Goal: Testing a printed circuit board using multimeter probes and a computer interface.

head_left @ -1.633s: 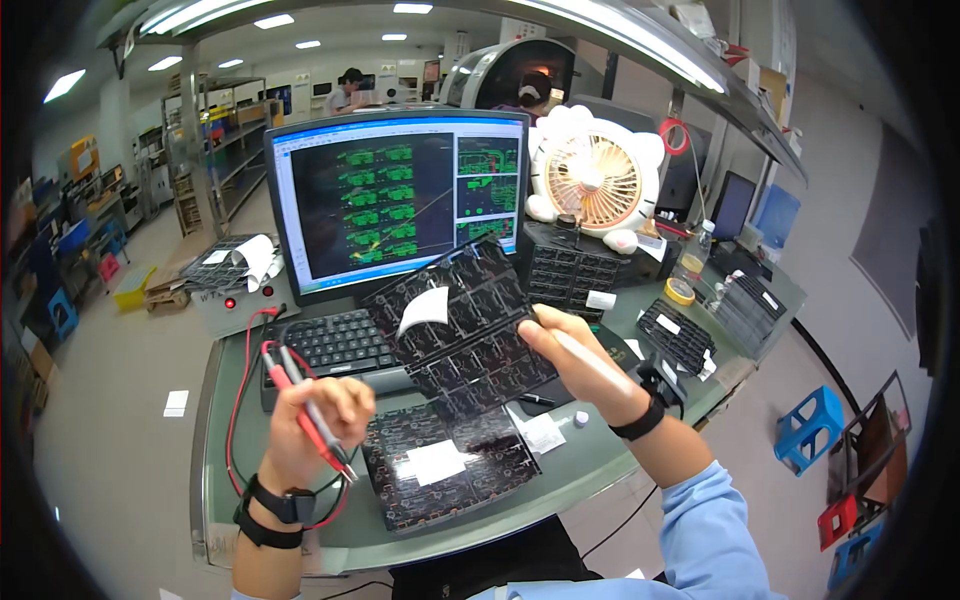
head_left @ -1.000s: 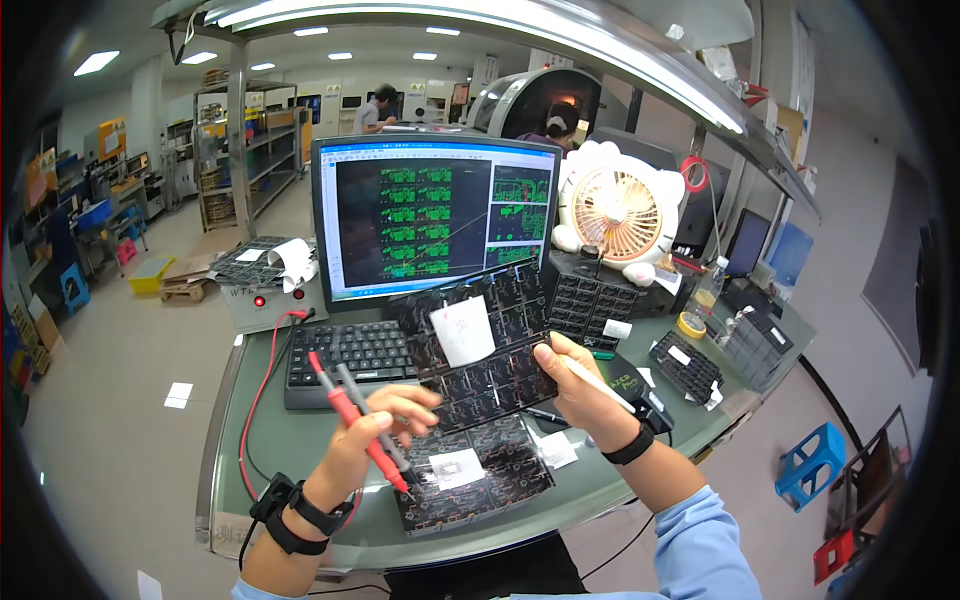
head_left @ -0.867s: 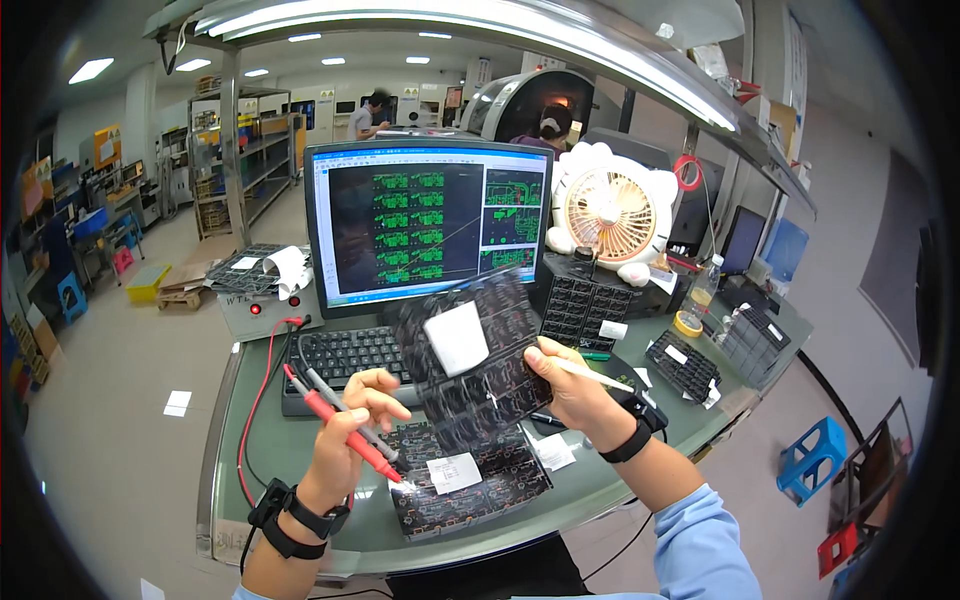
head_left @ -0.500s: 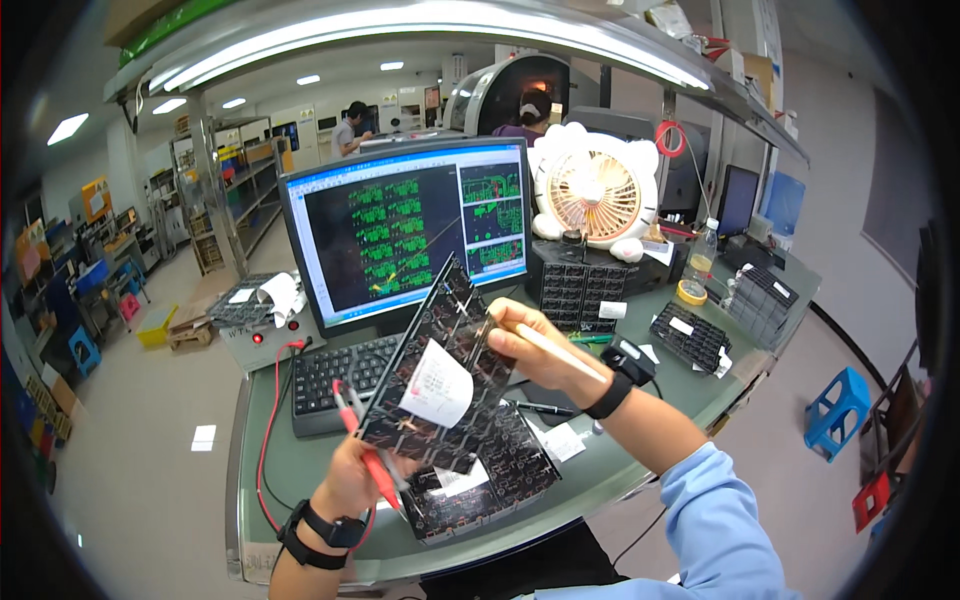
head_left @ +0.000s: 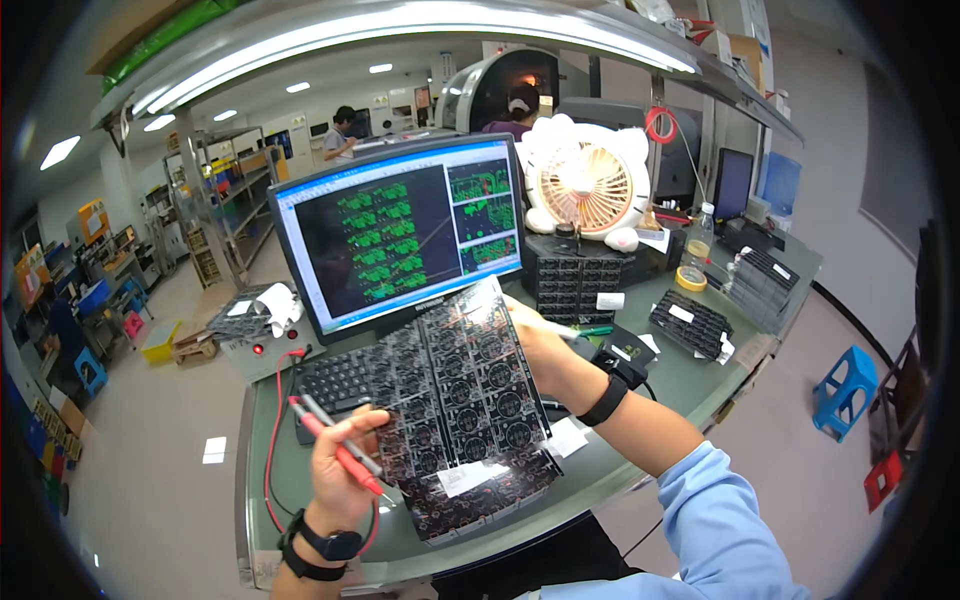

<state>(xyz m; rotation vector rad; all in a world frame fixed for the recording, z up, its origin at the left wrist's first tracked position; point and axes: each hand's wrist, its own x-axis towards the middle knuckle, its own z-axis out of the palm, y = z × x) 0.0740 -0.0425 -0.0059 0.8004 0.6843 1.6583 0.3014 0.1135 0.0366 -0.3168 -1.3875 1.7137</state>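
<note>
A black circuit board panel (head_left: 465, 385), with rows of round patterns, is tilted up above the bench. My right hand (head_left: 540, 350) grips its upper right edge, the fingertips hidden behind it, and a thin pale stick (head_left: 562, 328) shows by that hand. My left hand (head_left: 345, 460) is closed around a red test probe (head_left: 357, 470) and a grey pen-like probe (head_left: 340, 435). Its fingertips are at the panel's left edge; whether they press on it I cannot tell. Below lies a stack of similar panels (head_left: 480, 510) with a white paper label (head_left: 470, 478) on top.
A monitor (head_left: 400, 235) with green circuit layouts stands behind the keyboard (head_left: 335, 380). Rightward are a white fan (head_left: 585, 185), stacked boards (head_left: 575, 285), a bottle (head_left: 699, 240), a tape roll (head_left: 690, 278) and more boards (head_left: 692, 322). A red cable (head_left: 268, 440) runs along the left.
The panel has turned over, its labelled side now out of sight and its patterned face toward me. My left hand has shifted slightly left, with the probes still in it.
</note>
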